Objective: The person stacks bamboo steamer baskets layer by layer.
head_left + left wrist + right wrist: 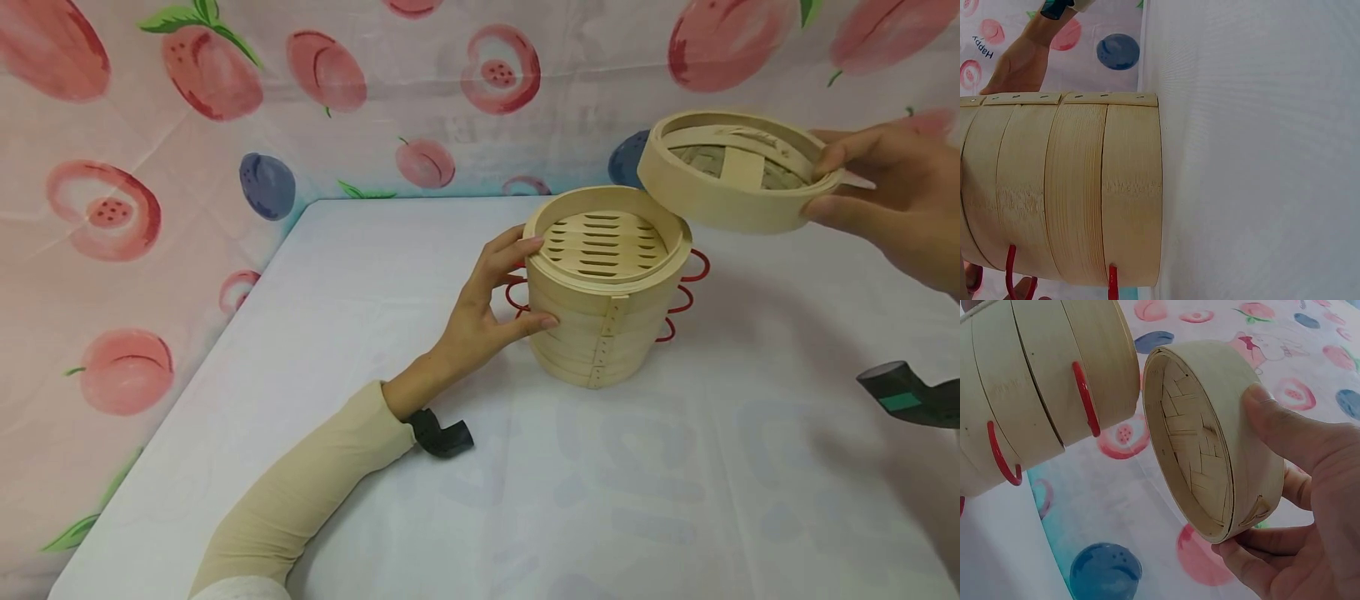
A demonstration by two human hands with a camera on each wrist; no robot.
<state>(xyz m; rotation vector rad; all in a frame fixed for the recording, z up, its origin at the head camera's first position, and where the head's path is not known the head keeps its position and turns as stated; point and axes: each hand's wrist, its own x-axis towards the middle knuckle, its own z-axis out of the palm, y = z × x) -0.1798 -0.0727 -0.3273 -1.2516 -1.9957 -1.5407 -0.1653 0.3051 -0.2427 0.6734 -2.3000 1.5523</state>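
A round bamboo steamer (570, 337) of stacked tiers stands upright on the white table, with a slatted rack (600, 246) showing inside its top tier. My left hand (465, 329) grips its left side, fingers at the upper rim and thumb against the front wall. To the right and above, my right hand (900, 192) holds the bamboo lid (727, 212) by its edge, thumb on one side and fingers on the other. The tilted lid overlaps the steamer's right rim in the head view. In the right wrist view, the woven inside of the lid (1191, 444) faces the steamer.
Red loop handles (697, 265) stick out from both sides of the steamer. Peach-printed cloth (187, 333) hangs behind and left of the white table surface (360, 308). Dark curved pieces (442, 437) sit at both wrists.
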